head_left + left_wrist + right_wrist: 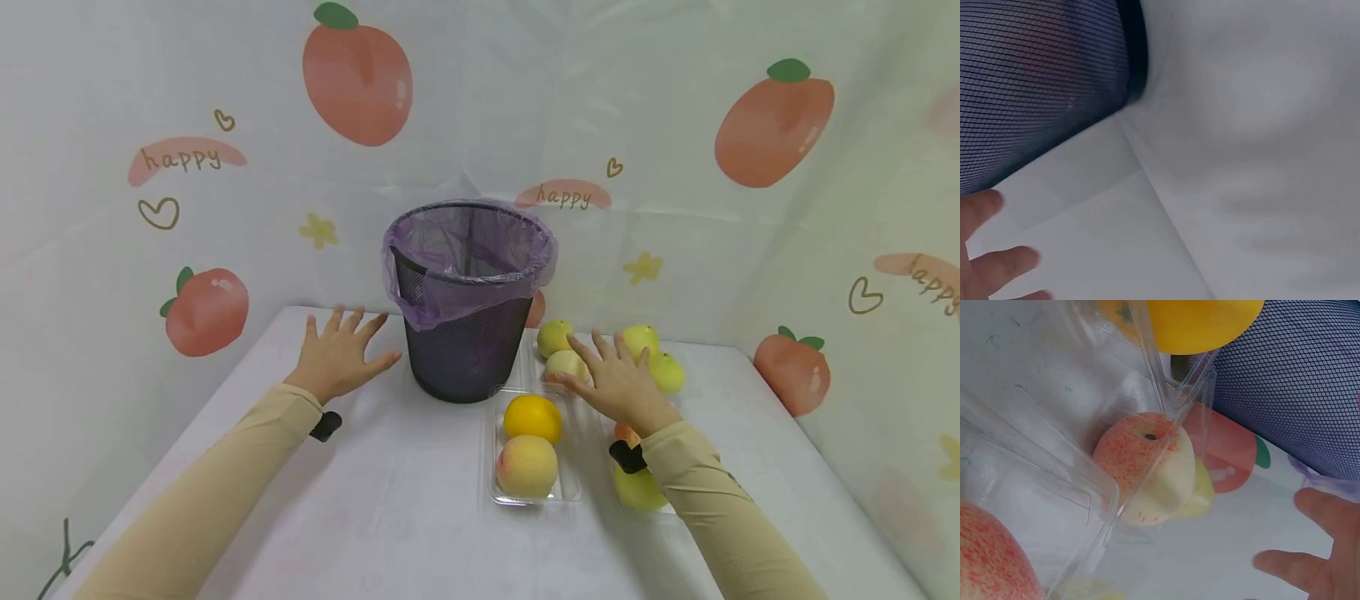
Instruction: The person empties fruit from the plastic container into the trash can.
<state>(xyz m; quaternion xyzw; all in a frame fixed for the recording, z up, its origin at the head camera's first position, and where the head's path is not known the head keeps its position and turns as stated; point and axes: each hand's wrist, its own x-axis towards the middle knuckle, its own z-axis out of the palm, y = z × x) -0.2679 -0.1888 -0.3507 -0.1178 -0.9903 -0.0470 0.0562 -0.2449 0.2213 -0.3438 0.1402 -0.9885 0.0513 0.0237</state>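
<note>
My left hand (339, 357) hovers with spread fingers just left of a black mesh waste bin (465, 358), holding nothing. A purple plastic bag (442, 308) lines the bin and folds over its rim. Fingers spread too, my right hand (618, 383) is held above the fruit on the right, gripping nothing. Nearest it are a clear plastic box (570, 487) with a yellow-orange fruit (532, 419) and a peach (527, 467), and a pale red-flushed fruit (1147, 469) behind. Under the right wrist sit a green fruit (639, 490) and a reddish fruit, partly hidden.
Green fruits (555, 338) stand at the back beside the bin, and more yellow-green ones (666, 373) lie beyond my right hand. The white table (360, 517) meets a fruit-printed cloth backdrop (465, 100) behind and at both sides.
</note>
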